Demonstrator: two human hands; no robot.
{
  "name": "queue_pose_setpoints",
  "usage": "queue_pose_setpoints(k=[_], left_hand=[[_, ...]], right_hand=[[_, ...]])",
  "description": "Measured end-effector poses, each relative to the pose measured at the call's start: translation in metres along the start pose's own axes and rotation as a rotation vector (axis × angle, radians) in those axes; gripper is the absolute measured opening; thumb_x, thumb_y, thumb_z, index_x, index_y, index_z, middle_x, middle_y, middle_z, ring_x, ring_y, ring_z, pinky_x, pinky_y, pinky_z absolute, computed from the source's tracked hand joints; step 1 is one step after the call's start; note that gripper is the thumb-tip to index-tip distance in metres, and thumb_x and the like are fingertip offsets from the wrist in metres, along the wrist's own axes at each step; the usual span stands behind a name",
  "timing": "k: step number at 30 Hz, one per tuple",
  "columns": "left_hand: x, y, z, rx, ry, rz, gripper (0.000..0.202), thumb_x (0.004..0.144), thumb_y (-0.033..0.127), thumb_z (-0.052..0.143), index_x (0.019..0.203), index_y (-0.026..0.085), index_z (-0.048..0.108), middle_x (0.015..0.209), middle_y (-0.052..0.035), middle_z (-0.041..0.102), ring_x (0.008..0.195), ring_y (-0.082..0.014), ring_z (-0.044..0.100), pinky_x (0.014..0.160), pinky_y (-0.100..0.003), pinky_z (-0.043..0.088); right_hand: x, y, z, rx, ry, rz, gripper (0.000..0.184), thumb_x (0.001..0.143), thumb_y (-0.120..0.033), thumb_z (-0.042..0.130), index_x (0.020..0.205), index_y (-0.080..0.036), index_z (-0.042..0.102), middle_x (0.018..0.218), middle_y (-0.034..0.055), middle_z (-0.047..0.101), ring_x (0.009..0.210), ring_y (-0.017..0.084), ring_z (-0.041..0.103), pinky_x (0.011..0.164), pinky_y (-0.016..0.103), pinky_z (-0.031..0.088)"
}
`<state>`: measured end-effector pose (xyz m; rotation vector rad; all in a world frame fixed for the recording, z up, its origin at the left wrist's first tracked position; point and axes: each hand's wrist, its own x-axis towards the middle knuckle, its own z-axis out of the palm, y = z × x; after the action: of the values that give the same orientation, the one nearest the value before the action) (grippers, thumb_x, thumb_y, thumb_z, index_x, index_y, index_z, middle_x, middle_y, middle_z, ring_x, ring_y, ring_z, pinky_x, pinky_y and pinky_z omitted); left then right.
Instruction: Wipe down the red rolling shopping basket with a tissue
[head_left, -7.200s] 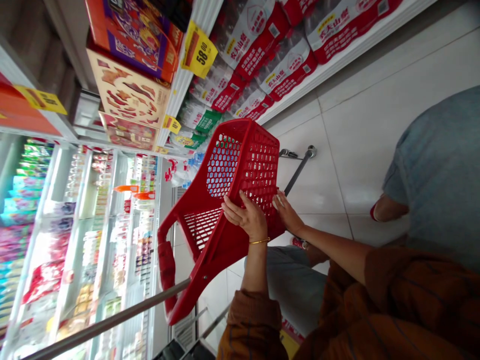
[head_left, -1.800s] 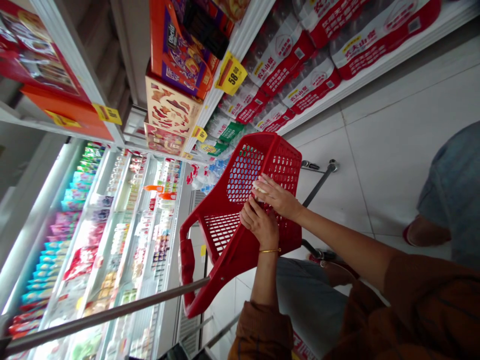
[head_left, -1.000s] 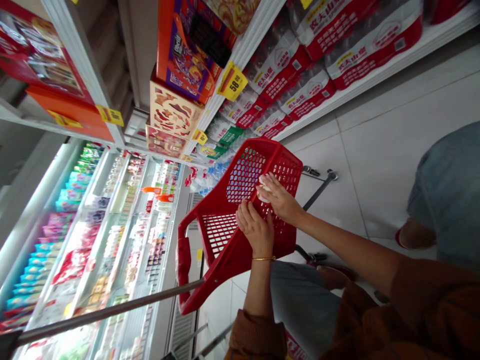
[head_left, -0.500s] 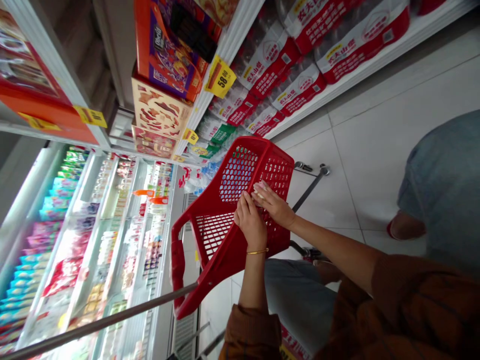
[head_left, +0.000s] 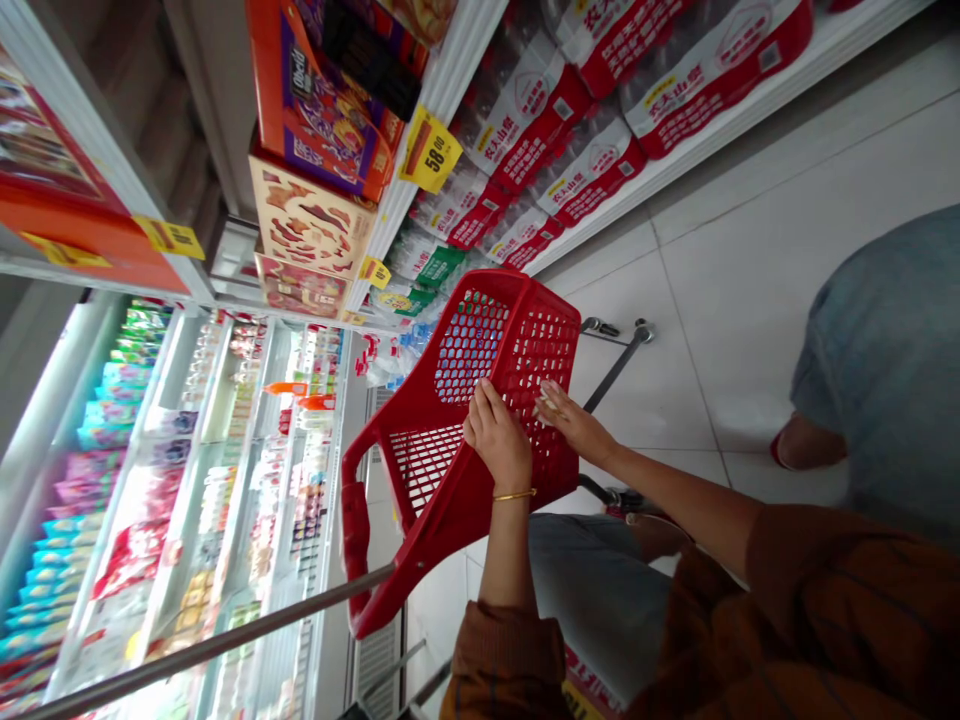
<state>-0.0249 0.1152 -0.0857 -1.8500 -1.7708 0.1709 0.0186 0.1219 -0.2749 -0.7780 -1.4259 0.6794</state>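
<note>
A red plastic shopping basket (head_left: 450, 500) with perforated walls is tipped on its side in front of me. My left hand (head_left: 496, 440), with a gold bangle on the wrist, is closed over the basket's rim. My right hand (head_left: 574, 425) lies against the outside of the perforated wall, its fingers pressing a small whitish cloth (head_left: 550, 404) onto it. The cloth is mostly hidden under the fingers. A metal pull handle (head_left: 225, 640) runs out from the basket's lower end, and its wheels (head_left: 600, 327) sit beside the far end.
Shelves hold shrink-wrapped bottled water packs (head_left: 592, 160), gift boxes (head_left: 311, 225) and a yellow price tag (head_left: 430, 152). A lit refrigerated case (head_left: 187, 470) stands beyond. Another person's jeans leg (head_left: 877, 360) and red shoe (head_left: 780, 450) are on the white tiled floor (head_left: 712, 300).
My right hand has slid the cloth from near the basket's rim, beside my left hand, further along the outer wall. My left hand keeps its hold on the rim.
</note>
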Motion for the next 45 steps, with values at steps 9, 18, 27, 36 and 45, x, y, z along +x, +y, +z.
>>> queue_pose_setpoints(k=[9,18,27,36,45], left_hand=[[-0.001,0.001,0.002,-0.017,0.008,-0.019,0.058,0.091,0.020,0.040,0.147,0.011,0.026,0.144,-0.0179,0.044,0.127,-0.0294,0.044,0.104,-0.046,0.036],[-0.003,-0.002,-0.011,-0.118,-0.080,0.030,0.068,0.084,0.011,0.042,0.149,0.011,0.021,0.148,-0.0185,0.039,0.132,-0.0288,0.039,0.106,-0.046,0.033],[0.000,0.004,-0.014,-0.073,-0.081,0.011,0.063,0.086,0.011,0.037,0.147,0.009,0.024,0.145,-0.0217,0.041,0.131,-0.0296,0.041,0.105,-0.047,0.034],[0.002,0.005,-0.013,-0.006,-0.103,0.008,0.068,0.086,0.017,0.044,0.149,0.010,0.019,0.146,-0.0208,0.040,0.130,-0.0297,0.041,0.105,-0.046,0.035],[0.010,0.006,-0.006,0.030,-0.093,-0.021,0.068,0.085,0.018,0.044,0.149,0.009,0.020,0.146,-0.0198,0.040,0.130,-0.0299,0.041,0.104,-0.045,0.035]], right_hand=[[0.039,-0.044,-0.004,0.068,0.099,-0.034,0.059,0.096,-0.011,0.034,0.149,-0.034,0.020,0.160,-0.0001,0.002,0.146,0.022,0.014,0.114,0.048,0.032],[0.062,-0.047,-0.009,0.028,0.076,-0.103,0.066,0.091,-0.041,0.053,0.149,-0.028,0.023,0.160,0.0054,0.005,0.145,0.034,-0.006,0.112,0.066,0.018],[0.058,-0.039,0.007,0.126,0.167,-0.099,0.054,0.098,-0.017,0.040,0.147,-0.034,0.024,0.152,0.0040,0.035,0.145,0.021,0.014,0.115,0.054,0.030],[0.019,-0.010,0.007,0.152,0.074,0.062,0.047,0.100,-0.022,0.037,0.145,-0.034,0.031,0.152,0.0006,0.033,0.145,0.021,0.013,0.117,0.053,0.026],[-0.015,0.018,0.015,0.141,0.078,0.253,0.043,0.100,-0.025,0.031,0.142,-0.028,0.038,0.156,0.0029,0.024,0.145,0.021,0.016,0.117,0.050,0.026]])
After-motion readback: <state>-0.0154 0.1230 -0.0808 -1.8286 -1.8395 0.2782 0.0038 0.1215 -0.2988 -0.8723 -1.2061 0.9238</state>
